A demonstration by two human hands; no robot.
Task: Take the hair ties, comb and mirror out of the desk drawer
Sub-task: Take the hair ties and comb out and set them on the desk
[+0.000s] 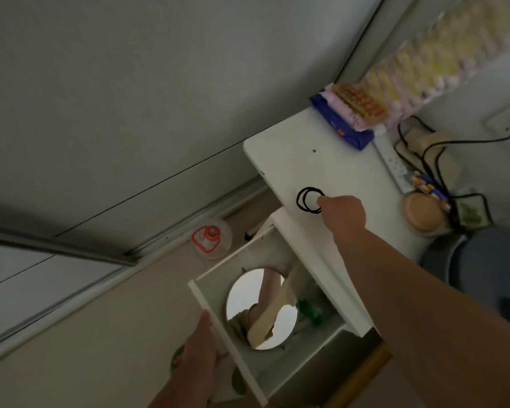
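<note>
right hand (pixel 343 212) was pinching the black hair ties (pixel 308 200) onto the desk top (pixel 351 172), left hand (pixel 202 346) gripped the open drawer front (pixel 215 328); comb (pixel 273 310) and round mirror (pixel 242 301) looked next

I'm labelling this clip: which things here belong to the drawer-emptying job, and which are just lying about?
Job: black elastic hair ties on the white desk, right hand, round mirror, cream comb, open white drawer, left hand.
Lying about: blue packet, round tan lid, white power strip.
</note>
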